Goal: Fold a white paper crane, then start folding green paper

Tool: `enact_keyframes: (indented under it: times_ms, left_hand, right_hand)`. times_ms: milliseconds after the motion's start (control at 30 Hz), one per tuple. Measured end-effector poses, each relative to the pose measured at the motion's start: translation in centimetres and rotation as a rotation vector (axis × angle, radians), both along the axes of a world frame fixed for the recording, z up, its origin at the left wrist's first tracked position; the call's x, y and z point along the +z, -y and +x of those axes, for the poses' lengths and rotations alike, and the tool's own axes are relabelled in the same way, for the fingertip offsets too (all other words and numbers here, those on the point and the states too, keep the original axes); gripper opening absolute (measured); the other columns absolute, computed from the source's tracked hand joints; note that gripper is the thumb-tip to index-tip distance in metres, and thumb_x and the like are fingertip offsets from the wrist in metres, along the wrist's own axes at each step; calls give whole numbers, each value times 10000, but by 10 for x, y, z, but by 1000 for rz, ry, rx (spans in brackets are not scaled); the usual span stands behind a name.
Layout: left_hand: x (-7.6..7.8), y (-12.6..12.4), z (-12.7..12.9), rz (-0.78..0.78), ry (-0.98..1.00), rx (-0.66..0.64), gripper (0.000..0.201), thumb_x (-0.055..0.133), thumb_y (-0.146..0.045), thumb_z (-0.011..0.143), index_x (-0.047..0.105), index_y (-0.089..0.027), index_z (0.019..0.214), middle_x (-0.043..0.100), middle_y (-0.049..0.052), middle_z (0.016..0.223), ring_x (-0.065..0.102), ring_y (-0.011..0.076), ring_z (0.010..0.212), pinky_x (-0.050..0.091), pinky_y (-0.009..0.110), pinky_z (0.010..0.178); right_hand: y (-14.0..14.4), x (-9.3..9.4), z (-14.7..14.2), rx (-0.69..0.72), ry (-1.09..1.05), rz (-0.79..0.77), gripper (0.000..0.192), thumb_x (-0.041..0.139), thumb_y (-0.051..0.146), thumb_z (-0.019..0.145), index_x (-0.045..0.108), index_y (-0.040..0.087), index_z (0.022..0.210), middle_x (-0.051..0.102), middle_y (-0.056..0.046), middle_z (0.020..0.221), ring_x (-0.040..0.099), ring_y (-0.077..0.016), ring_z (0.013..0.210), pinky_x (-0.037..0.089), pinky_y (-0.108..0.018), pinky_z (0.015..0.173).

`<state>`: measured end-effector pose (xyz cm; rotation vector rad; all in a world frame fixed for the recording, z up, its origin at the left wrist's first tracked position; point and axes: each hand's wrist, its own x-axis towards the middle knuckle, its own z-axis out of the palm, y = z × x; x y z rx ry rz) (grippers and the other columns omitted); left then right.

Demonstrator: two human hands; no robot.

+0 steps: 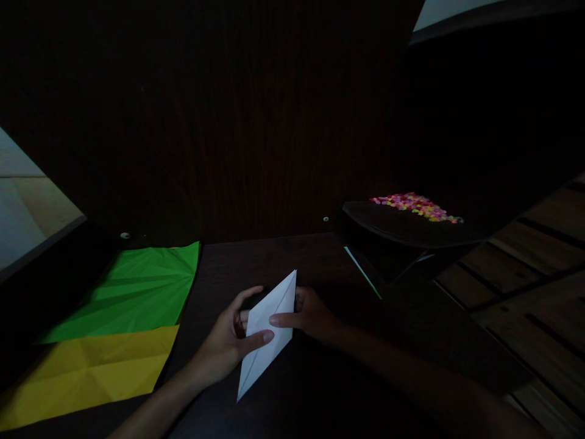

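Near the desk's front edge, left hand [227,341] and right hand [311,314] are pinching a white, kite-shaped folded paper [266,332].

No writing to read anywhere here — too dark, and nothing carries print. The white folded paper [267,332] between the hands is blank on the side that shows, no marks, no numbers. The green sheet [132,289] and the yellow sheet [91,369] beside it show creases only, no text. The small coloured bits [414,206] on the dark tray [402,228] are too tiny to make out any label — if there's print, can't tell. Dark wood table [274,256] & back panel: no brand, no sign.
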<state>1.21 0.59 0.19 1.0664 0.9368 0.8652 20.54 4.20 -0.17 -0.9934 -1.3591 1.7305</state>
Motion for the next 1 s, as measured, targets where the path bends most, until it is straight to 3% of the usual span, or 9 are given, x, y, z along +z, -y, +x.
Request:
enact_keyframes:
  times_ms: [167,333,633,767,900,1000]
  left_hand:
    - [4,1,2,9,-17,16,777,796,-360,710,390,-227,1359,735,67,900,708,219,706,549,302,595]
    - [3,1,0,30,-30,0,789,796,-323,710,383,-213,1374,738,58,846,701,204,674,536,273,564]
    - [8,3,-1,-12,-13,-40,868,807,-304,694,318,-212,1405,740,82,896,715,240,738,560,322,608]
    - [6,-1,-4,-24,-4,-17,876,816,-316,677,317,-215,1389,726,89,961,709,257,838,561,355,691]
    - [5,-6,-8,3,-145,61,856,813,-377,658,361,-198,1363,704,29,815,679,203,706,513,279,590]
    - [6,-8,-12,84,-253,118,806,798,-383,663,405,-190,1340,592,-66,629,576,123,559,408,198,498]
  right_hand:
    - [2,-1,0,-41,36,1,342,839,282,574,706,139,855,743,-70,881,688,-223,787,533,-358,729]
    - [-1,-3,0,-70,50,13,268,771,380,681,715,136,778,724,-56,786,656,-182,679,495,-303,648]
    - [-9,0,6,-207,115,86,486,654,579,747,580,154,523,557,7,523,491,-117,495,386,-260,535]
    - [-14,7,10,-236,132,178,465,655,575,757,577,168,547,543,17,515,495,-118,489,383,-249,502]
    - [-20,9,13,-253,115,226,454,612,562,796,584,173,564,560,14,490,524,-120,451,403,-240,465]
    - [-25,7,15,-294,128,249,475,580,554,813,573,172,531,561,4,459,516,-117,414,399,-236,432]
